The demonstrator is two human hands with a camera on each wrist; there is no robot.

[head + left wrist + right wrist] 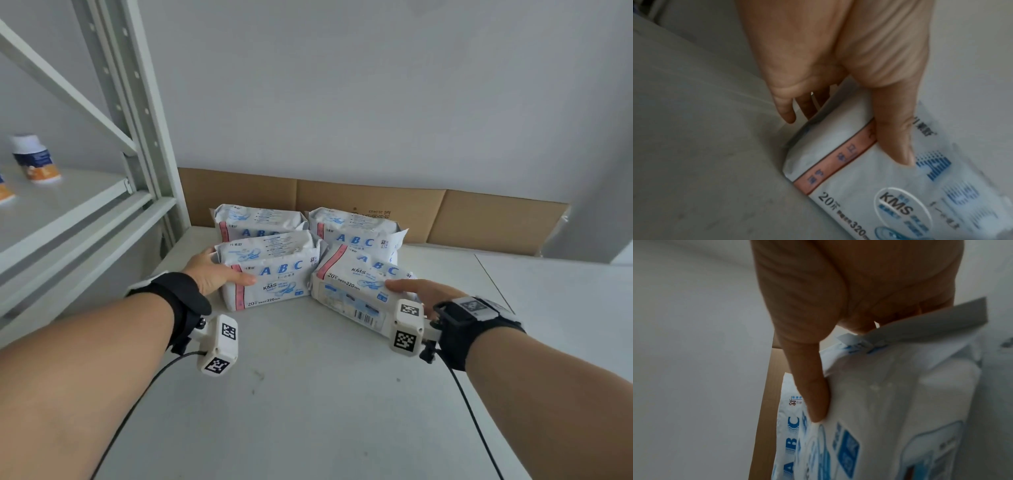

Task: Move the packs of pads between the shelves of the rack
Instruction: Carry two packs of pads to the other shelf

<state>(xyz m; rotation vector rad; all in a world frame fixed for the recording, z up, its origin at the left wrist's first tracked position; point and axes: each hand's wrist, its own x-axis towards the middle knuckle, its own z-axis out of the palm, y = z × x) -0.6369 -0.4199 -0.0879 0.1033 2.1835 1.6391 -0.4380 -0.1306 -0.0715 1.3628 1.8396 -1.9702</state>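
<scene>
Four white packs of pads with blue "ABC" print stand in two rows on the white shelf (308, 394). My left hand (229, 267) grips the left end of the front left pack (274, 270), thumb on its front face and fingers behind. In the left wrist view the thumb of the left hand (846, 138) presses that pack (869, 186) by its pink stripe. My right hand (411, 291) holds the right end of the front right pack (356, 287), which is tilted. The right wrist view shows the right hand (840, 373) pinching this pack (890, 410) near its seam. The back left pack (257, 219) and back right pack (356, 229) stand untouched.
A strip of brown cardboard (479, 219) leans along the wall behind the packs. The grey rack upright (137, 120) rises at the left, with a neighbouring shelf (68, 205) carrying white and orange bottles (34, 157). Bare shelf surface lies in front of the packs.
</scene>
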